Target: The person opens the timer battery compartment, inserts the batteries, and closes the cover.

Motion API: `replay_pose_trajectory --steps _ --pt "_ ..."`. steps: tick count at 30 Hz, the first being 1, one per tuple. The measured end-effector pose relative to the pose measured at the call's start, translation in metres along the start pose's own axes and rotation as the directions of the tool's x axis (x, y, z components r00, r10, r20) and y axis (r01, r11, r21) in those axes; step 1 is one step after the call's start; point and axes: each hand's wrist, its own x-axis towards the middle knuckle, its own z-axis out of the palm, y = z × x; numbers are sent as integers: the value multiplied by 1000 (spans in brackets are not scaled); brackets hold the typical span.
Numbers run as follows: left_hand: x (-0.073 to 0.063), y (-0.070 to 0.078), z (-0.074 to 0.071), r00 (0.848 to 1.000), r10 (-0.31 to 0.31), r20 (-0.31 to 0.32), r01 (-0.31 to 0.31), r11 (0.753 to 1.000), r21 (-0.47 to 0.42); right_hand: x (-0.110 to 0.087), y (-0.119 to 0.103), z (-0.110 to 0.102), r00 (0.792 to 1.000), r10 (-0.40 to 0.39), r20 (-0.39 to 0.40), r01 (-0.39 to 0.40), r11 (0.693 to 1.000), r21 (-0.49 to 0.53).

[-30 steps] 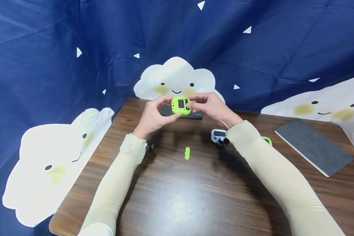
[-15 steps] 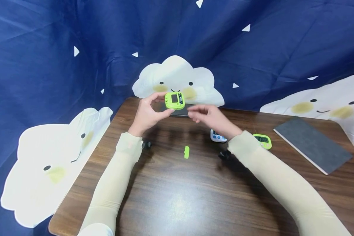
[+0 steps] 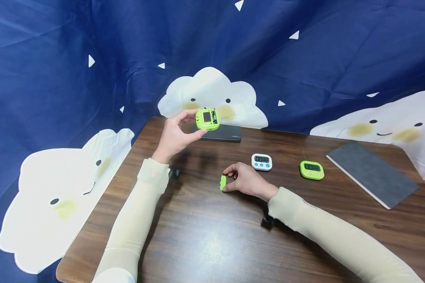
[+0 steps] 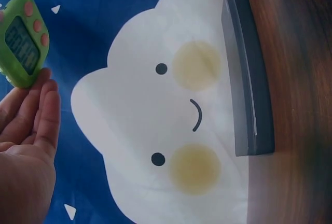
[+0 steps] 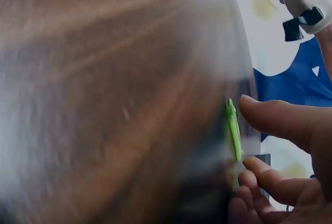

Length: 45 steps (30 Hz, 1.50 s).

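Observation:
My left hand (image 3: 177, 135) holds a green digital timer (image 3: 207, 119) up above the back of the table. Its back faces the head camera, with the battery compartment (image 3: 214, 116) uncovered and a battery showing inside. The left wrist view shows the timer's front, with a screen (image 4: 22, 45) and pink buttons. On the table lies a small green battery cover (image 3: 222, 182). My right hand (image 3: 246, 181) reaches down at it, thumb by the near end and fingertips by the far end. In the right wrist view the cover (image 5: 234, 130) stands between thumb and fingers, the thumb slightly apart from it.
A white timer (image 3: 261, 162) and another green timer (image 3: 312, 170) lie right of my right hand. Farther right is a grey notebook (image 3: 372, 173). A dark flat box (image 3: 224, 133) sits at the table's back edge, before a blue cloud-patterned curtain (image 3: 287, 70).
My right hand has left the held timer and come down to the battery cover on the table. My left hand has shifted slightly left and up with the timer.

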Motion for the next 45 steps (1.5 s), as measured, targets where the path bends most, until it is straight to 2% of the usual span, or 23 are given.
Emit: replay_pose_trajectory --steps 6,10,14,16,19,20,22,24,27,29,30,35,37,40,45 --pt "-1 0 0 1000 4 6 -4 1000 -5 18 30 21 994 -65 -91 50 987 -151" --pt "-1 1 -1 1000 13 -1 -13 1000 7 25 36 27 992 -76 -106 54 980 -193" --pt "-1 0 -1 1000 7 3 -7 1000 2 27 35 29 993 -65 -94 46 981 -190" --pt "-1 0 -1 1000 6 4 -6 1000 3 26 33 29 995 -66 -71 54 986 -158" --pt "-1 0 -2 1000 12 2 -12 1000 9 19 19 24 997 -67 -34 63 993 -99" --pt "-1 0 -2 1000 12 2 -12 1000 14 20 21 24 997 -76 -25 74 994 -85" --pt "-1 0 -2 1000 11 2 -11 1000 16 10 5 18 996 -85 -15 84 994 -69" --pt "-1 0 -2 1000 9 2 -9 1000 18 9 7 16 993 -120 -20 119 991 -58" --pt "-1 0 -2 1000 1 0 -1 1000 20 -2 -7 9 995 -99 -9 99 995 -22" --pt "-1 -1 -2 1000 -3 -1 3 1000 21 -2 -7 8 997 -75 3 75 997 18" --pt "-1 -1 -2 1000 -5 0 5 1000 20 -7 -17 3 999 -33 14 33 999 33" --pt "-1 -2 -3 1000 -15 0 15 1000 9 -3 -15 -2 999 -3 52 -4 992 128" --pt "-1 -1 -3 1000 -17 -1 17 1000 6 -2 -14 -5 998 4 61 -15 984 180" --pt "-1 -1 -3 1000 -17 -3 17 1000 -1 2 -14 -13 999 4 54 -19 955 295" --pt "-1 -1 -3 1000 -15 8 15 999 -31 13 -32 -54 1000 -24 -13 28 904 426"
